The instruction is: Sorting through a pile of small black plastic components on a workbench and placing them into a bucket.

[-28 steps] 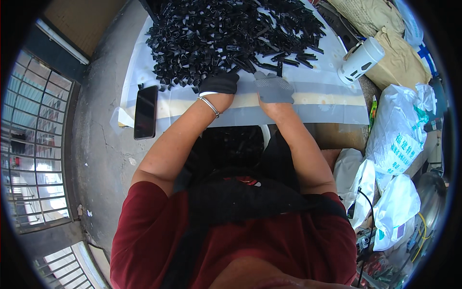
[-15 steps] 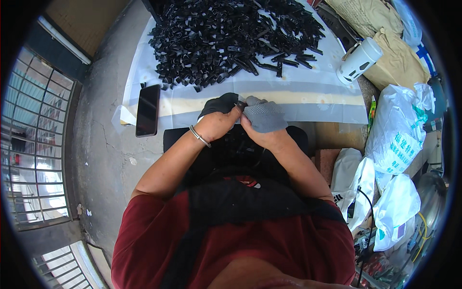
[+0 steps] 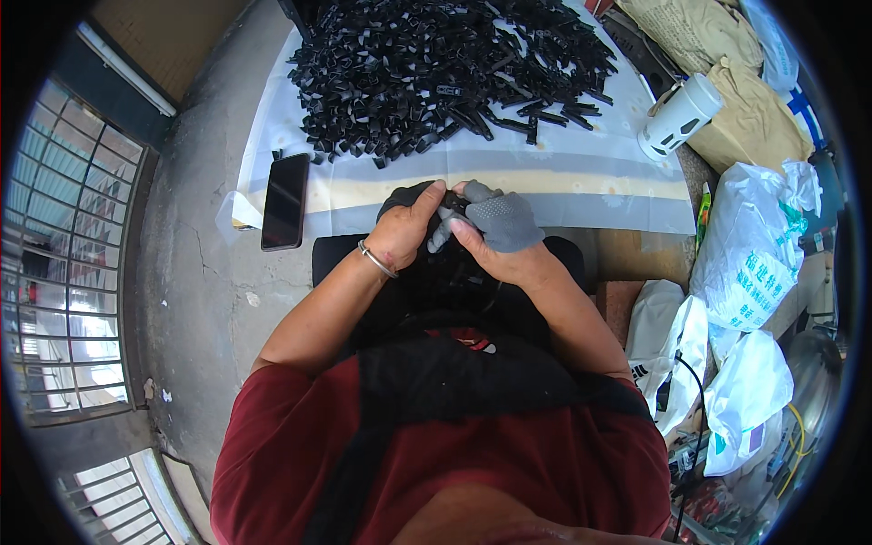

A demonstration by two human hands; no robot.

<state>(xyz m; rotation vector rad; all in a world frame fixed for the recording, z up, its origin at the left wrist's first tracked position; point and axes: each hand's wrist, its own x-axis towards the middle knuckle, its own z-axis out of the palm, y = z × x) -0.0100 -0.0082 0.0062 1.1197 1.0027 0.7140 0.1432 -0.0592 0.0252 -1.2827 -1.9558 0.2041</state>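
Close to the table's front edge, my left hand (image 3: 409, 227) and my right hand (image 3: 500, 225) meet over my lap. The left wears a partial black glove that leaves the thumb bare, and a metal bangle circles its wrist. A grey dotted glove covers part of the right, its thumb bare too. Both hands are closed on a small black plastic piece (image 3: 457, 205), mostly hidden by the fingers. Just beyond them, a large heap of similar black plastic pieces (image 3: 391, 91) spreads over the table (image 3: 363, 186).
Left of the hands lies a black phone (image 3: 285, 202) at the table's edge. A white tumbler (image 3: 679, 118) stands at the right edge. White plastic sacks (image 3: 747, 245) and brown paper bags (image 3: 749, 113) crowd the right side. Barred windows (image 3: 77, 263) line the left.
My hands have shifted their grip: the thumbs are farther apart, grey glove fingers now show beneath, and the dark piece between them is more exposed. The view has moved slightly.
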